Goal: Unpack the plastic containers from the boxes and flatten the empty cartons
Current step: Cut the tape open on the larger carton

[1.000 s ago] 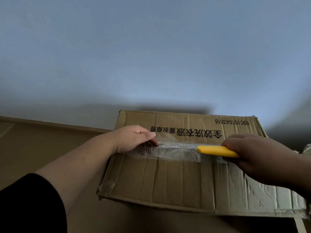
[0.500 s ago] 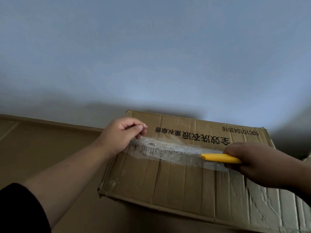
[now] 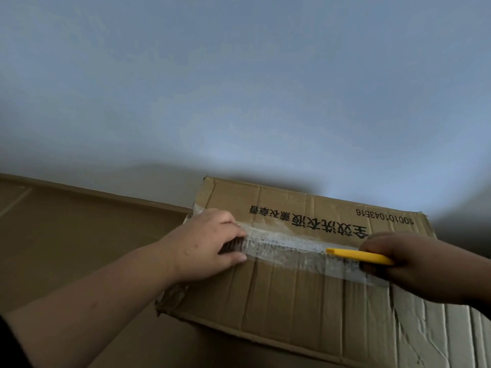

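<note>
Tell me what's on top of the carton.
On the carton: clear tape along the seam, the left hand at its end, and a yellow cutter in the right hand. The contents are hidden.
</note>
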